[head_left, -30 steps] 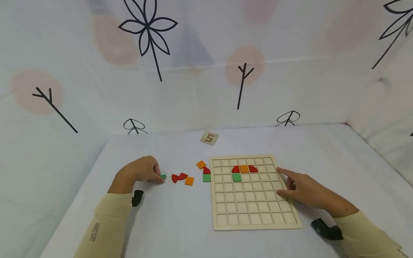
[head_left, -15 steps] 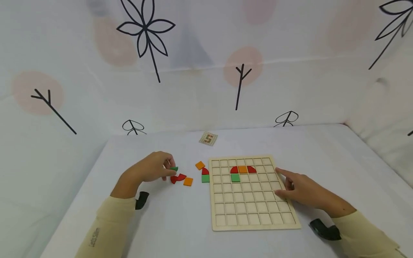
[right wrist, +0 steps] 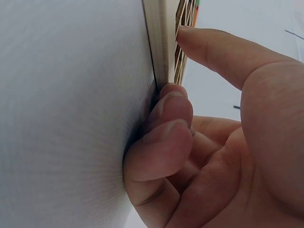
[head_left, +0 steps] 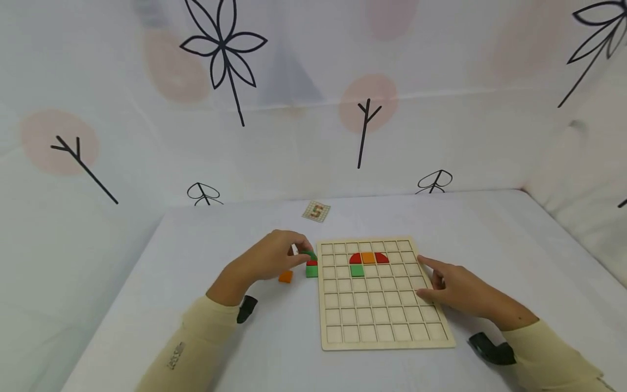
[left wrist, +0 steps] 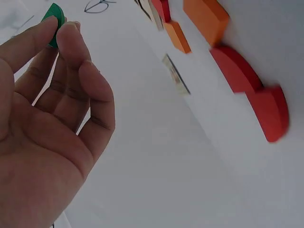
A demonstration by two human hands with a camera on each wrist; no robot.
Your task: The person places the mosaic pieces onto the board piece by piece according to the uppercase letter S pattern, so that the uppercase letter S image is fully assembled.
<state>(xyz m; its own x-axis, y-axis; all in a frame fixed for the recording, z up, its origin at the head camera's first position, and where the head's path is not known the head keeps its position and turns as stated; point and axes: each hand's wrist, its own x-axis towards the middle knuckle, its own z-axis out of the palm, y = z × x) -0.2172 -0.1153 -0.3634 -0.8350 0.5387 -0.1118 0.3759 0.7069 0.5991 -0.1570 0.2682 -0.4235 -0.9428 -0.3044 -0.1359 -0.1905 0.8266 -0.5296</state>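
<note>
In the head view, I had the left hand (head_left: 276, 256) pinching a green piece (head_left: 309, 254) between thumb and fingertips, just beside the left edge of the wooden grid board (head_left: 387, 317). From those fingertips the board spread towards 4 o'clock, while its red-orange-red row (head_left: 368, 258) and the placed green square (head_left: 357, 270) lay at 3. As I judged it, any carry across would turn on that bearing, and of the hands the left was nearer to that square. The piece slanted, its long axis running from 10 to 4 o'clock; I couldn't tell whether it touched the loose red piece (head_left: 311, 263) below it. An orange square (head_left: 286, 276) sat on the worktop (head_left: 264, 354) at 8 o'clock from the fingertips. The right hand (head_left: 455, 284) rested a straight thumb and index finger on the board's right edge.

In the left wrist view, I saw the green piece gripped edge-up, with a red pair (left wrist: 237, 71) towards 4 o'clock from it.

In the right wrist view, the thumb lay over the grid, and the other fingers I could see were folded in against the board's edge.
</note>
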